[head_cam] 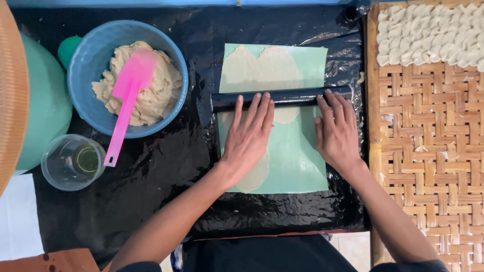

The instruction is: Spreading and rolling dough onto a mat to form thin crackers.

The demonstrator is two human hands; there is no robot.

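Here we had both hands flat on a dark rolling pin (282,96) that lay crosswise over a pale green sheet (297,156) on the black plastic-covered counter (166,166). Our left hand (248,138) pressed down with fingers (252,108) stretched out and unclenched, tips resting on the pin's top; our right hand (337,133) did the same toward the pin's three o'clock end, gripping nothing. Thin flattened dough (262,68) showed on the sheet at twelve o'clock of the pin, and more of it peeked out under our left palm at six o'clock. We judged the pin stiff, smooth and fairly light, best worked with open palms near each end rather than clutched; the dough looked soft, very thin and easy to tear, so it would want lifting with the sheet beneath it. At nine o'clock of the sheet stood a blue bowl (91,55) of lumpy dough with a pink spatula (126,100) resting in it, and a clear plastic cup (73,162) just below. At three o'clock lay a woven bamboo tray (428,151) with small pale dough pieces (433,38) ranked along its far edge.
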